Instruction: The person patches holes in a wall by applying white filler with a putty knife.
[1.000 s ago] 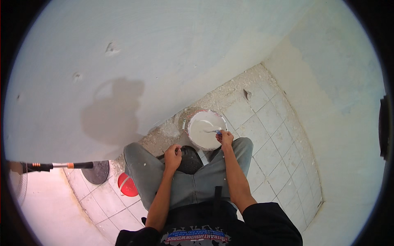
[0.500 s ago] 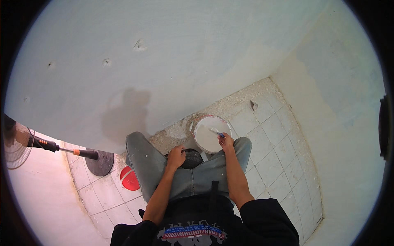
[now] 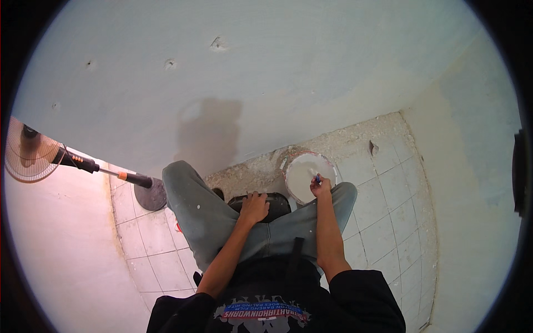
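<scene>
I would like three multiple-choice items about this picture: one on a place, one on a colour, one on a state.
1. Where does the round bucket of white paint stand?
A. on the tiled floor by the wall
B. on a chair
C. on a shelf

2. What colour are the person's trousers?
A. red
B. grey
C. yellow

3. What is the right hand doing?
A. resting flat on the floor
B. hanging empty at the side
C. holding a small blue-handled tool over the bucket

Answers:
1 A, the bucket sits on the floor tiles near the wall foot.
2 B, both bent legs show grey cloth.
3 C, its fingers close on the tool above the paint, while the left hand rests on a dark thing between the knees.
</scene>
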Demonstrator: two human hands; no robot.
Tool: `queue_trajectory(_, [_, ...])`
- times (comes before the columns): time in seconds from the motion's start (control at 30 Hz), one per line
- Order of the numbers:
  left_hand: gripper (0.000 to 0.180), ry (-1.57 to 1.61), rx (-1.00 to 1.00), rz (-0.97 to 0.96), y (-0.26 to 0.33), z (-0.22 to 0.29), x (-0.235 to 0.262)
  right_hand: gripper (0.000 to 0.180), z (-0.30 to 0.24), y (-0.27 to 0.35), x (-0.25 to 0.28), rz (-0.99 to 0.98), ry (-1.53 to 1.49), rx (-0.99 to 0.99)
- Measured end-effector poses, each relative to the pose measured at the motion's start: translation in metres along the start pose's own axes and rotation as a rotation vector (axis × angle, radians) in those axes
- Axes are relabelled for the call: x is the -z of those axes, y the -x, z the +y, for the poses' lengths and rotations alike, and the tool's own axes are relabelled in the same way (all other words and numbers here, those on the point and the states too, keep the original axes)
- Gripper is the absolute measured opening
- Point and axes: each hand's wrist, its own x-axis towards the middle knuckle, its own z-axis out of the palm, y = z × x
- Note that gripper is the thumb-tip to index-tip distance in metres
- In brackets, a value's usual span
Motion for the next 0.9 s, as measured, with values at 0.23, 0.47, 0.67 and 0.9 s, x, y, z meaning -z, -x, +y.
queue_trajectory(0.23, [0.031,0.074,-0.014,0.0,0.004,-0.002,0.005,0.027,0.005,0.008,0.002,-0.026,0.008,0.06])
queue_trajectory(0.47, [0.03,0.132,-0.012,-0.019,-0.009,-0.001,-0.004,0.026,0.0,0.038,-0.006,-0.013,0.229,0.053])
queue_trajectory(0.67, [0.028,0.194,0.014,-0.083,-0.026,0.0,-0.026,0.031,-0.007,0.049,0.005,-0.016,0.448,0.025])
queue_trajectory(0.9, [0.028,-0.052,0.158,0.045,-0.041,0.026,-0.05,0.026,0.003,0.047,0.023,-0.043,0.827,0.145])
